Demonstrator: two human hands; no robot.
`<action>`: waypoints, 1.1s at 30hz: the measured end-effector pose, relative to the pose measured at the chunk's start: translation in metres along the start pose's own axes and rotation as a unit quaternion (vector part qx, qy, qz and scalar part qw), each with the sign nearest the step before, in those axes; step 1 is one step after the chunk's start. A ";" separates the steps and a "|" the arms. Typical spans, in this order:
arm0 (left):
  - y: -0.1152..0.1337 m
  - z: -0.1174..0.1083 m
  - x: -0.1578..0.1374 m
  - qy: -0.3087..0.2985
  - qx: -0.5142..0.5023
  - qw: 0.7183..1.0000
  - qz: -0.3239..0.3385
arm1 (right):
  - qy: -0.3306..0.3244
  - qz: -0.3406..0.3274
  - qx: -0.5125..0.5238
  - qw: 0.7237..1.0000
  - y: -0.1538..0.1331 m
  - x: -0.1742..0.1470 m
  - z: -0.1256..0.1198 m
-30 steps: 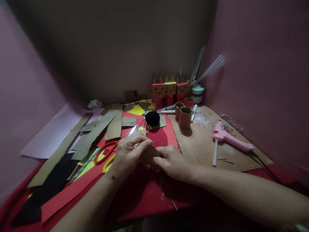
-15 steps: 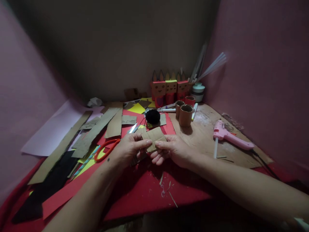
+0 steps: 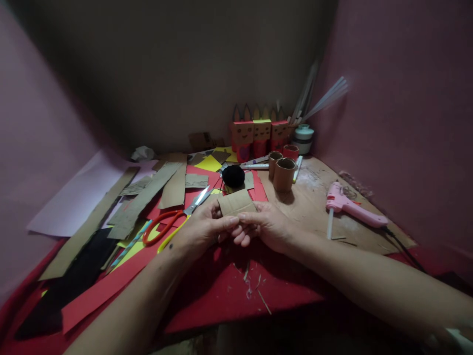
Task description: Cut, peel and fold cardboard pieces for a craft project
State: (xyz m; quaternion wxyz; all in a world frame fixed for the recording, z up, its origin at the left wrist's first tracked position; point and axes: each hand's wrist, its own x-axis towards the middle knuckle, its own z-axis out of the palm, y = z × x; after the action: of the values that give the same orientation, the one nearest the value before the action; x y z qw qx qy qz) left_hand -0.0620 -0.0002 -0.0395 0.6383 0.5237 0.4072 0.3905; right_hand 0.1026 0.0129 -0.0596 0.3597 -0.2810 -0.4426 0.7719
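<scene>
A small piece of cardboard (image 3: 237,201), creased across its face, is held up over the front of the red table. My left hand (image 3: 205,224) is closed on its left side, thumb along the lower edge. On the right side my right hand (image 3: 268,224) pinches it, with the lower fingers curled underneath. Both thumbs nearly meet at the bottom edge. Beside my left hand lie scissors (image 3: 166,228) with red and yellow handles, blades slightly apart. Just behind the cardboard sits a black ball of yarn or fluff (image 3: 233,175).
Cardboard strips (image 3: 148,197), a red paper strip (image 3: 107,288) and black material (image 3: 74,291) cover the left side. Cardboard tubes (image 3: 284,175) stand behind my right hand. A pink glue gun (image 3: 351,207) with its cord lies at right. Decorated box figures (image 3: 243,138) line the back.
The cardboard has tilted and my left thumb has slid down to its lower edge, nearer the right thumb. More of the scissors shows beside my left hand.
</scene>
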 end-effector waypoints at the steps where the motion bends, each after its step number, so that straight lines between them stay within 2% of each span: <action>1: -0.001 0.002 0.000 0.008 -0.007 1.000 0.007 | -0.004 0.003 0.000 1.000 0.001 0.000 -0.001; 4: -0.001 0.005 -0.001 0.021 -0.011 1.000 0.012 | -0.019 -0.004 0.008 1.000 0.002 0.001 -0.002; 8: 0.006 -0.003 -0.004 0.030 0.045 0.998 0.014 | -0.003 -0.011 0.029 1.000 0.000 0.001 -0.005; 13: 0.019 -0.014 -0.007 -0.011 0.092 0.996 -0.004 | 0.015 0.018 0.055 0.998 -0.002 0.002 -0.009; 15: 0.020 -0.016 -0.008 -0.005 0.110 0.994 -0.008 | 0.012 0.020 0.060 0.998 -0.001 0.002 -0.009; 19: 0.018 -0.018 -0.007 0.001 0.108 0.994 -0.002 | -0.010 -0.003 0.058 0.998 -0.001 0.000 -0.008; 25: 0.016 -0.021 -0.004 0.012 0.107 0.994 0.004 | -0.044 -0.076 0.045 0.995 -0.003 -0.001 -0.006; 33: 0.010 -0.020 -0.003 0.055 0.093 0.993 0.041 | -0.045 -0.084 0.040 0.995 0.000 0.002 -0.008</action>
State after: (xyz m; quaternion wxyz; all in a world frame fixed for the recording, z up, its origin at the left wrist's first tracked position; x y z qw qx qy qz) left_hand -0.0820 0.0052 -0.0311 0.5472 0.5746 0.4545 0.4048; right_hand 0.1072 0.0179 -0.0635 0.4142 -0.1928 -0.4489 0.7680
